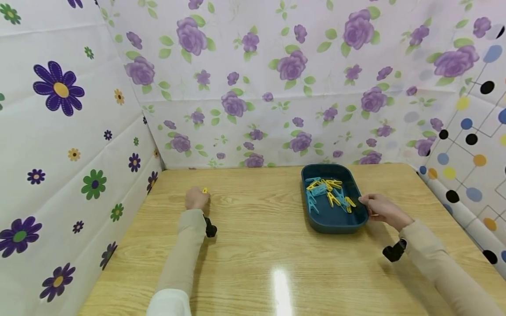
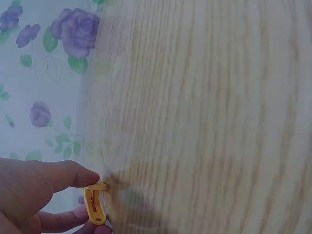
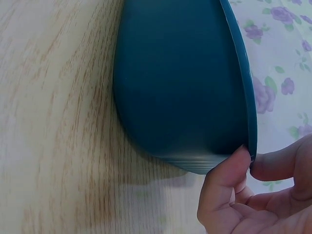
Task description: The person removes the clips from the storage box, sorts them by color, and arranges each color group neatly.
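Observation:
My left hand [image 1: 196, 198] is over the left part of the wooden table and pinches a yellow clothespin [image 2: 95, 204] between thumb and fingers. In the left wrist view the clothespin is close to the tabletop; whether it touches cannot be told. My right hand [image 1: 385, 210] grips the right rim of a dark blue tray [image 1: 336, 223], thumb on one side of the wall and fingers on the other. Inside the tray lie several yellow clothespins [image 1: 331, 199] and several blue clothespins [image 1: 312, 204], heaped mostly toward its left and middle.
The wooden table [image 1: 245, 245] runs back to a flowered cloth wall [image 1: 261, 118]. Patterned cloth also stands along the left and right sides. A small black wrist camera [image 1: 211, 229] hangs at the left cuff, another wrist camera [image 1: 394, 251] at the right.

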Tool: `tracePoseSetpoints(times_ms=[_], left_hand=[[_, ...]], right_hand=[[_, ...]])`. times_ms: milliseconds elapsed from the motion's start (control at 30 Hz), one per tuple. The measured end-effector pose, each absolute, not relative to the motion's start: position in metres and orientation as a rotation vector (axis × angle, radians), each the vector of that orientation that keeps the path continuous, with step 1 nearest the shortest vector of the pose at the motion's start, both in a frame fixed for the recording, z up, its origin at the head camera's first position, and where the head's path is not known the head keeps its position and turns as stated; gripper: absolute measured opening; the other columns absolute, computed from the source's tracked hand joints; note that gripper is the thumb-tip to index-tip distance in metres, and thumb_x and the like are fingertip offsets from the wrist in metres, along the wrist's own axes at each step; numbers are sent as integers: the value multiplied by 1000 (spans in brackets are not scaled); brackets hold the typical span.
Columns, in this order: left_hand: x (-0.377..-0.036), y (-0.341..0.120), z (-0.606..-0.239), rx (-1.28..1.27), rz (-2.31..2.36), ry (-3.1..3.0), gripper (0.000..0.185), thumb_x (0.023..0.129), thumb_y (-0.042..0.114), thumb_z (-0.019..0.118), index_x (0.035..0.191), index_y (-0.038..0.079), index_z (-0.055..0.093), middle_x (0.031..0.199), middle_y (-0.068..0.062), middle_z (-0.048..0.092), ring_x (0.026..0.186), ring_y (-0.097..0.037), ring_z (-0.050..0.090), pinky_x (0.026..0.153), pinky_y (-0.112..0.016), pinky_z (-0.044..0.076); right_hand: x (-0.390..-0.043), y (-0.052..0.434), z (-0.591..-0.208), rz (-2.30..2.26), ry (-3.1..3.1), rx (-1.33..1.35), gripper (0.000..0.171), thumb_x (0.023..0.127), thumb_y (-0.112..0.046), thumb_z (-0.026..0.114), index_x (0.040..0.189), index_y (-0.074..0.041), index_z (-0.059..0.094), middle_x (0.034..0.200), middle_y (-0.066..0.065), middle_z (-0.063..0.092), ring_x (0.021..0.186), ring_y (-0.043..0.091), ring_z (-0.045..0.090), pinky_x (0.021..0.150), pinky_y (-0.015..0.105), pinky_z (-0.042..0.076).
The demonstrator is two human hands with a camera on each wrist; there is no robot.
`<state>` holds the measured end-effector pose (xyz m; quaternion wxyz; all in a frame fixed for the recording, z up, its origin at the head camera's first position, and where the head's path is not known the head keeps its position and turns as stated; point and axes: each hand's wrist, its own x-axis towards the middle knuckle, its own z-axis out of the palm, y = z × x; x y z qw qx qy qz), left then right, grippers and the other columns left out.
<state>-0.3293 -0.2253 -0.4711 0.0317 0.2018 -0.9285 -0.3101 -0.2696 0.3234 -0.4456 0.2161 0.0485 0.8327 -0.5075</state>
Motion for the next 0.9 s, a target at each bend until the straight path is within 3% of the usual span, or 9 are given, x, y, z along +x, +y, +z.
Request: tracePoseSetpoints(times_ms=[300,467,633,767,900], left_hand=[[-331,-229,-473,727,-932,-2858,25,91,24,64,79,6,52,73,-7,52,62,-21,45,53,-34,36],[-334,-227,-472,760,-880,-2876,26,91,26,64,78,6,53,74,-7,53,63,-21,47,52,-34,37],[-334,-225,-470,775,-783,-2905,29,91,31,64,91,2,60,95,-19,59,85,-32,54,68,-44,47],[-334,-222,-467,793,-760,-2922,38,90,33,63,106,-2,59,115,-27,52,105,-41,50,86,-54,47],[-333,-217,-463,719,-735,-2931,46,91,36,61,111,-6,60,122,-31,49,114,-46,47,90,-55,47]], right_hand=[[-266,323,-444,-1407,2307,130,36,105,-30,37,116,3,45,68,-4,44,63,10,46,65,30,47],[-268,326,-447,-1412,2310,143,37,105,-31,37,116,3,44,67,-4,43,63,10,46,64,29,47],[-271,326,-446,-1423,2318,143,38,105,-31,37,116,4,44,67,-3,42,63,11,45,64,29,47],[-270,325,-443,-1429,2314,138,37,105,-31,37,115,3,45,70,-3,43,65,10,46,66,30,49],[-268,323,-443,-1438,2304,151,34,105,-30,38,113,2,46,70,-4,43,65,10,47,66,29,49]])
